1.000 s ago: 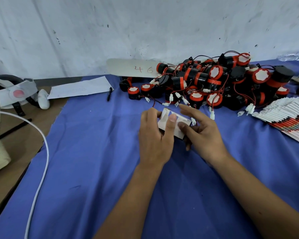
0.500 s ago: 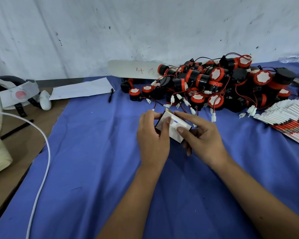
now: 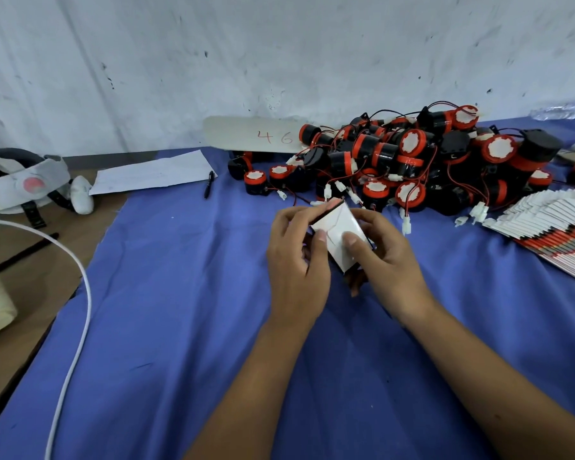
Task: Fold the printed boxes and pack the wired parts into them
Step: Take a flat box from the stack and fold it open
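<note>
Both hands hold one small white box (image 3: 337, 235) above the blue cloth (image 3: 186, 310), centre of view. Left hand (image 3: 297, 260) grips its left edge, thumb on the white face. Right hand (image 3: 384, 260) pinches its right side. Pile of wired parts (image 3: 412, 164) at 1 o'clock; stack of flat boxes (image 3: 555, 227) at 3 o'clock.

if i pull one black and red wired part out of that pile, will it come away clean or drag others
Probably drags: the thin red and black wires look tangled through the pile of black and red cylindrical parts. Loose ones may roll, being round. White plug connectors could snag.
</note>
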A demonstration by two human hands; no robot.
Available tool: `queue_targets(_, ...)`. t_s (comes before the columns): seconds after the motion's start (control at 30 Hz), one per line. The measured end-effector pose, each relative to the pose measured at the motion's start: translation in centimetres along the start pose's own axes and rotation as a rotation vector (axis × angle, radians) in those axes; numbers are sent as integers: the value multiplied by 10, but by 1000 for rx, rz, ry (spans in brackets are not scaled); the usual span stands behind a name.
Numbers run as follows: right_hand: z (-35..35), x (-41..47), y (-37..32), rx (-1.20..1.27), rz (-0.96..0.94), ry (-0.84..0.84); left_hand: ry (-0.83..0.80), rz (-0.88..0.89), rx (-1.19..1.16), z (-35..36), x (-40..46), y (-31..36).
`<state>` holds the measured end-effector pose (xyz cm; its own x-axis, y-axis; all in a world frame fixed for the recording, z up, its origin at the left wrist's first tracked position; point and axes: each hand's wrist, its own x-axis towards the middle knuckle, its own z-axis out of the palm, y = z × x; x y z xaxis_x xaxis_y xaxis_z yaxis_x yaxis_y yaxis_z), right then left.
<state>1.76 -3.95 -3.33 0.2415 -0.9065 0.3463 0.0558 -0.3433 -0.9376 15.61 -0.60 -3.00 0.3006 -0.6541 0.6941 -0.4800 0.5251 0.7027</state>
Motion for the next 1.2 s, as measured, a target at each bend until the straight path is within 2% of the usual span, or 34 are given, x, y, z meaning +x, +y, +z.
queue_targets(0.13, 1, 1, -1, -16, 26, 57, -118, 35, -12, 1, -3, -2)
queue_targets(0.27, -2, 4, 1, -189, -19, 134, -277, 115, 89, 3, -4, -10)
queue_targets(0.37, -2, 3, 1, -268, -28, 107, -250, 116, 153, 3, -3, -11)
queue_targets(0.5, -2, 3, 3, -405, -105, 164, -218, 152, 160, 3, -3, -8)
queue_targets(0.7, -3, 5, 7, -445, -76, 224, -231, 172, 151, 4, -3, -3)
queue_targets(0.87, -9, 7, 3, -388, -52, 208, -207, 135, 136, 3, -3, -8)
queue_targets(1.0, -15, 12, -3, 113, 75, 96, -218, 92, 98, 4, -2, -14)
queue_targets(1.07, -19, 11, -3, 187, 91, 65, -241, 70, 85, 4, -2, -17)
queue_targets(1.13, -20, 10, -5, -18, 7, 97, -303, 39, 87, 1, -2, -21)
queue_targets(1.2, -21, 9, -4, -483, -182, 125, -355, 10, 134, -4, -2, -25)
